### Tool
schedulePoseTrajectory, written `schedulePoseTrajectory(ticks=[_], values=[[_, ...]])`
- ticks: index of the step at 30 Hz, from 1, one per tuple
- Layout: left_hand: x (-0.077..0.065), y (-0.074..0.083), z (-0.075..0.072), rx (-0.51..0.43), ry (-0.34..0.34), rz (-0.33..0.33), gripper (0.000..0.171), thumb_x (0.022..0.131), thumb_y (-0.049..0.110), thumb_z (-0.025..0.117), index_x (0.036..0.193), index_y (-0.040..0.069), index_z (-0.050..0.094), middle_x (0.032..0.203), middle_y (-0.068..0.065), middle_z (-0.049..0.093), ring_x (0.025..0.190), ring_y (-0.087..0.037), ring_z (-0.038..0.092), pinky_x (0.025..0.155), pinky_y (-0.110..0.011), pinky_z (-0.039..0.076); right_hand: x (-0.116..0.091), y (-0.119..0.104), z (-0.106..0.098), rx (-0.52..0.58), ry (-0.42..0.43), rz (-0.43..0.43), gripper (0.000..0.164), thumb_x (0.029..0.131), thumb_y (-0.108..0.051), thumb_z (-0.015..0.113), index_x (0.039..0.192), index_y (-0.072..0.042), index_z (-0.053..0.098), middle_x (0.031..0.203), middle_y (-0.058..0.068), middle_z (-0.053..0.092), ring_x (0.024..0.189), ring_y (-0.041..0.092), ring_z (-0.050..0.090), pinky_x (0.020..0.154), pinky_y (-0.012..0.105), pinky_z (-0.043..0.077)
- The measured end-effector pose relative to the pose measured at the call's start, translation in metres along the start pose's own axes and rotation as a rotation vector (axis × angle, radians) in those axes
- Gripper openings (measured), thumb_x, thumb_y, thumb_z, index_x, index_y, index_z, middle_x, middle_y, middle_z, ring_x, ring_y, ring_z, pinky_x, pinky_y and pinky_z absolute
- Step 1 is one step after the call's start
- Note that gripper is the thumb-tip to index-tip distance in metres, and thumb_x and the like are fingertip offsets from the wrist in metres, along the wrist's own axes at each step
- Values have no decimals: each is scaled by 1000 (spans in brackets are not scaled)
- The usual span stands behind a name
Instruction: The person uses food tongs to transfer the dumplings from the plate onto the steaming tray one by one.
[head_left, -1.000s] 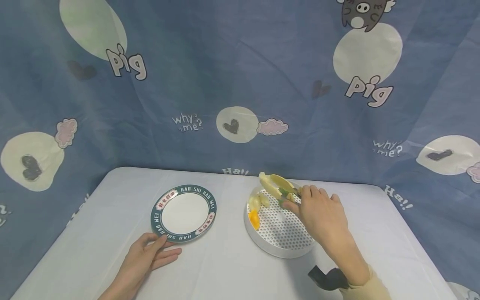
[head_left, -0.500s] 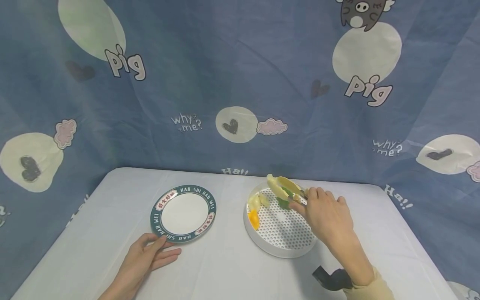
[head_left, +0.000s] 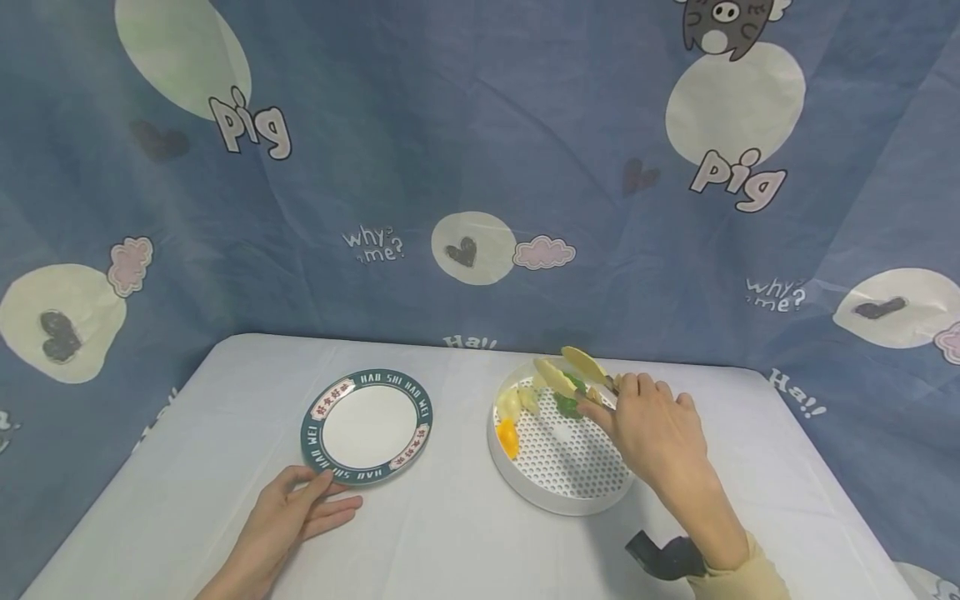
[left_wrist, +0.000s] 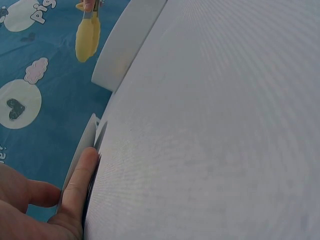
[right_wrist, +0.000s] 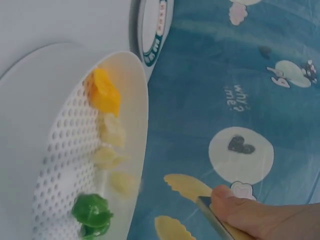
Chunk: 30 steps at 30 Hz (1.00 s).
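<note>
My right hand grips a pair of tongs with yellow tips, held over the back of a round white steamer basket. The tongs' tips are parted with nothing between them. Along the basket's left and back lie an orange dumpling, several pale dumplings and green dumplings, on a perforated floor. At the left, my left hand pinches the near rim of a plate, thumb on top and fingers beneath. That plate is white inside with a green lettered border.
A white cloth covers the table. Close behind its far edge hangs a blue printed curtain. The plate and basket stand apart with cloth between them. A black strap sticks out from the right wrist.
The tongs have shifted slightly right and their tips have spread, letting go of a pale dumpling at the basket's back. The left hand and plate have stayed put.
</note>
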<state>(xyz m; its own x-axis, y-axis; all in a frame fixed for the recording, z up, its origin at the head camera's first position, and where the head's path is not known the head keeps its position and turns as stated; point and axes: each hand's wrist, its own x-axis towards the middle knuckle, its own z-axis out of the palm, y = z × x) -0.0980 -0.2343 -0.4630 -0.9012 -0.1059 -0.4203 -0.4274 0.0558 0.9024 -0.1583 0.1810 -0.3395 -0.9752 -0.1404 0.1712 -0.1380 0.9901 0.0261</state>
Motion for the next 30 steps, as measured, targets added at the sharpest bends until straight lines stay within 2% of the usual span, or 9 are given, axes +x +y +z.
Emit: schedulePoseTrajectory(ticks=[3, 8, 11, 14, 18, 22, 30], values=[[0, 1, 0, 5, 0, 4, 51, 108, 32, 47, 138, -7, 35, 116, -22, 74, 101, -26, 77, 90, -34, 68, 0, -1, -1, 1, 15, 3, 64, 96, -64, 55, 97, -1, 58, 76, 7, 55, 68, 25, 51, 55, 35, 38], [0, 1, -1, 4, 1, 3, 50, 108, 31, 47, 138, -7, 35, 115, -23, 74, 101, -26, 77, 90, -34, 68, 1, -9, -3, 0, 10, -22, 68, 96, -65, 54, 104, 2, 61, 82, 10, 60, 76, 29, 59, 65, 47, 51], [1, 0, -1, 8, 1, -3, 50, 108, 32, 47, 137, -7, 36, 114, -22, 75, 101, -25, 77, 90, -33, 68, 2, -19, -4, -2, 10, -43, 66, 96, -65, 55, 102, 1, 61, 80, 8, 58, 75, 26, 57, 62, 41, 48], [1, -1, -1, 16, 1, -8, 50, 107, 33, 48, 137, -6, 36, 114, -21, 75, 101, -25, 77, 89, -33, 68, 4, -31, -6, -12, 35, -75, 63, 96, -64, 56, 99, -1, 61, 76, 5, 55, 69, 22, 52, 56, 32, 38], [2, -2, 0, 8, 3, -12, 51, 107, 34, 49, 137, -6, 36, 115, -20, 75, 101, -25, 77, 90, -33, 68, 6, -49, -7, -30, 73, -125, 63, 95, -65, 55, 95, -2, 61, 75, 5, 55, 66, 20, 50, 54, 28, 33], [2, -3, 0, -6, 5, -12, 50, 107, 32, 49, 137, -6, 36, 118, -19, 74, 101, -25, 77, 90, -34, 68, 8, -63, -7, -46, 82, -157, 65, 95, -68, 53, 94, -3, 60, 77, 6, 58, 69, 20, 53, 56, 31, 41], [1, -2, 1, -2, 9, -8, 51, 107, 32, 49, 137, -6, 36, 121, -21, 72, 101, -26, 77, 89, -35, 69, 13, -89, -7, -31, 109, -209, 69, 94, -69, 52, 104, -2, 65, 82, 5, 63, 74, 22, 60, 63, 35, 51]])
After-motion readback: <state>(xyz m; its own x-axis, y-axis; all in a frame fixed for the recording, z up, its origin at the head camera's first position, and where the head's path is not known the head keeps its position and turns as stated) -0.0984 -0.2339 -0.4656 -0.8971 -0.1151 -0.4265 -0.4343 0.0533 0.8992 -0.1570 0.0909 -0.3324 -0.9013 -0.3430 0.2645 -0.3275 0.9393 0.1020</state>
